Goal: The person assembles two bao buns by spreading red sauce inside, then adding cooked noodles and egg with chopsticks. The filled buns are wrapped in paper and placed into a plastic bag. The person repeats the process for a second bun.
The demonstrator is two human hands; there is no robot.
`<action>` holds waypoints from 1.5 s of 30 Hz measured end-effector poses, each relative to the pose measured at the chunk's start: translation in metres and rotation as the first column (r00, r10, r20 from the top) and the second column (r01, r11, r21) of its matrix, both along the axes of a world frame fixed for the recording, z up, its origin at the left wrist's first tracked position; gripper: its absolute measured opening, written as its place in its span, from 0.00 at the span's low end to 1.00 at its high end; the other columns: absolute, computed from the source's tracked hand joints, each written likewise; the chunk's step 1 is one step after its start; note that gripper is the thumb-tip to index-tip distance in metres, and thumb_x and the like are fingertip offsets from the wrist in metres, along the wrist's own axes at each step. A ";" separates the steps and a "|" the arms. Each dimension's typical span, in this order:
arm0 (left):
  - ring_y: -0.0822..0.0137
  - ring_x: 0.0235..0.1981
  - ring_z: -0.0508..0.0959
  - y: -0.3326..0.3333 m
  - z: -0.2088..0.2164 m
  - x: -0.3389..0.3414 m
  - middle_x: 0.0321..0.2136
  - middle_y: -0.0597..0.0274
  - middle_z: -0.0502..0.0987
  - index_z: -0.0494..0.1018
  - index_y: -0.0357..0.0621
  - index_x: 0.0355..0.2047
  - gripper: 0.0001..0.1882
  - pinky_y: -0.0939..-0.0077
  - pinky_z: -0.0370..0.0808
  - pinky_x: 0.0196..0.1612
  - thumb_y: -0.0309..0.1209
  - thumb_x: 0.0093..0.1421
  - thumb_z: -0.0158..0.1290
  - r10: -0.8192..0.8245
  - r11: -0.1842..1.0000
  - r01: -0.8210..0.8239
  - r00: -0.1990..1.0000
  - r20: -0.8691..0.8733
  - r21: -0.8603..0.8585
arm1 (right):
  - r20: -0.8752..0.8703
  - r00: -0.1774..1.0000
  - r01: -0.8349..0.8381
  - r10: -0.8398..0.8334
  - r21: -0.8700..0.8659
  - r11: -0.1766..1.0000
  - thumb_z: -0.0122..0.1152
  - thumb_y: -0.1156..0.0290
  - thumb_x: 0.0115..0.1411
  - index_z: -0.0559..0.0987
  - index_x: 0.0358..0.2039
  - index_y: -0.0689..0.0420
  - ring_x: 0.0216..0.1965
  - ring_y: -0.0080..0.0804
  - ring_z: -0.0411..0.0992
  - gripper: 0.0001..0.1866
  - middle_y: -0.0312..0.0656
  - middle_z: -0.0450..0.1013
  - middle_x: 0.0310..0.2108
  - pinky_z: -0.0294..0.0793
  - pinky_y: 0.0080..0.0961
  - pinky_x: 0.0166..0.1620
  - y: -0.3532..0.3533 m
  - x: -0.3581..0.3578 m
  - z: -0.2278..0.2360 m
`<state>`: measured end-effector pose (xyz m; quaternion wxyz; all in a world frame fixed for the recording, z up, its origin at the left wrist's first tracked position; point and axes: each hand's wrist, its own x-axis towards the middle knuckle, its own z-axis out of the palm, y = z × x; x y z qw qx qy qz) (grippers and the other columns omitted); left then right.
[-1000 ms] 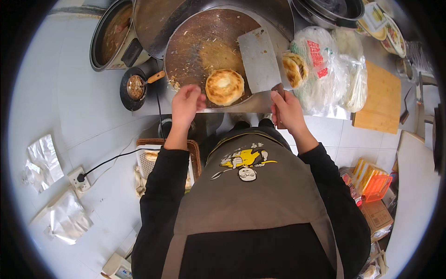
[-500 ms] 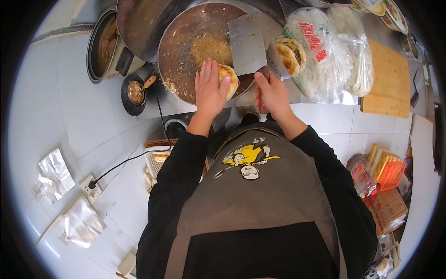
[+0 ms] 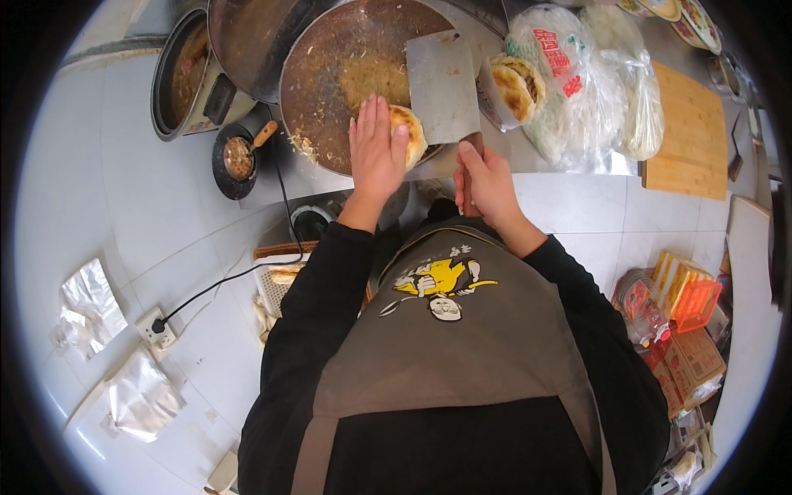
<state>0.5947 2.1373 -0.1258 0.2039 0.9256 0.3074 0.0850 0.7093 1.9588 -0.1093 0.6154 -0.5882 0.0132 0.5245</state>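
My left hand (image 3: 376, 153) lies flat with its fingers stretched out over the left side of a round browned flatbread (image 3: 412, 134), pressing it on the round chopping board (image 3: 326, 78). The thumb rests across the bread's top. In my right hand (image 3: 490, 183) is the brown handle of a cleaver (image 3: 443, 89), fingers wrapped round it. Its wide blade lies nearly flat at the board's right side, just beside the bread. Whether its edge touches the bread cannot be made out. To the right of the blade, a filled flatbread (image 3: 516, 89) sits in a paper sleeve.
Clear plastic bags (image 3: 569, 91) and a wooden cutting board (image 3: 683, 132) are on the counter to the right. At left stand a deep pot (image 3: 180, 82) and a small black bowl (image 3: 235, 175) with a wooden-handled spoon. A black cable (image 3: 223, 285) hangs down.
My right hand has drawn the cleaver slightly toward me and to the right. The left hand stays on the flatbread. The whole view has shifted a little.
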 end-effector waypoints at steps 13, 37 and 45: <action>0.48 0.73 0.54 0.001 -0.015 0.003 0.71 0.42 0.57 0.54 0.34 0.71 0.37 0.51 0.45 0.74 0.51 0.74 0.34 0.111 0.993 -0.107 0.992 0.060 -0.055 | -0.112 0.992 -0.060 0.062 0.018 0.998 0.52 0.53 0.73 0.69 0.35 0.57 0.13 0.26 0.67 0.18 0.37 0.68 0.19 0.68 0.25 0.18 -0.033 -0.037 0.002; 0.46 0.77 0.36 -0.005 -0.013 0.016 0.76 0.42 0.36 0.43 0.39 0.75 0.40 0.49 0.32 0.75 0.55 0.74 0.32 0.346 0.925 -0.334 0.937 0.037 -0.181 | -0.070 0.837 -0.547 0.543 -0.114 0.829 0.52 0.56 0.72 0.70 0.36 0.60 0.15 0.23 0.67 0.18 0.35 0.68 0.19 0.68 0.25 0.19 -0.061 -0.015 0.019; 0.47 0.76 0.42 -0.009 0.026 0.001 0.74 0.41 0.46 0.46 0.40 0.74 0.43 0.46 0.34 0.74 0.50 0.67 0.47 0.272 0.935 -0.261 0.962 0.013 -0.238 | -0.167 0.766 -0.638 0.621 -0.075 0.766 0.53 0.56 0.72 0.69 0.29 0.57 0.13 0.24 0.69 0.19 0.35 0.69 0.17 0.67 0.24 0.16 -0.074 0.039 0.041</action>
